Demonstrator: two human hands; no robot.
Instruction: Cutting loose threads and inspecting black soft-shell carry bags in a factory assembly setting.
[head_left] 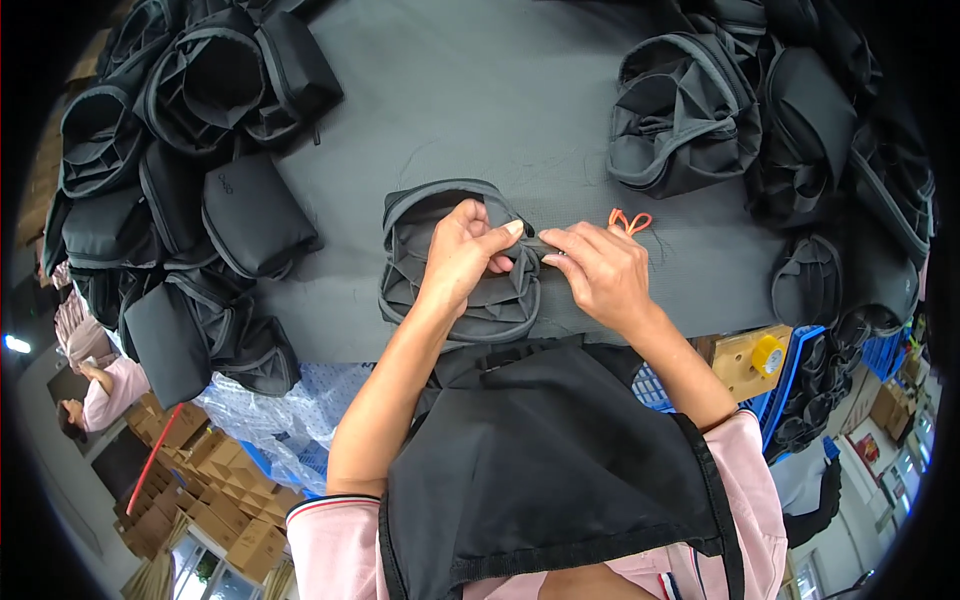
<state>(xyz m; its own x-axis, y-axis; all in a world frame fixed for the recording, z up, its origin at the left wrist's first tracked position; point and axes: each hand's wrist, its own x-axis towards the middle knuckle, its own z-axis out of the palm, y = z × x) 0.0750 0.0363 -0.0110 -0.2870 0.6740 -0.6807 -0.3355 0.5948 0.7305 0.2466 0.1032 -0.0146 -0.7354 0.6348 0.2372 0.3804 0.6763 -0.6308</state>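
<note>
An unzipped black fabric pouch lies mouth up on the dark table in front of me. My left hand reaches over its opening, with thumb and fingers closed on the pouch's right edge. My right hand pinches a narrow strip at the same edge, perhaps the zipper's end; the fingertips hide what exactly. Just beyond the right knuckles are two orange loops, like the handles of small scissors. My hand covers the rest of that thing, and whether it is held or lying there does not show.
Black pouches are heaped on the left of the table, with more pouches on the right. Loose threads lie near my right hand. A yellow tape roll and blue crates stand below the table's right edge; cardboard boxes and another person are at far left.
</note>
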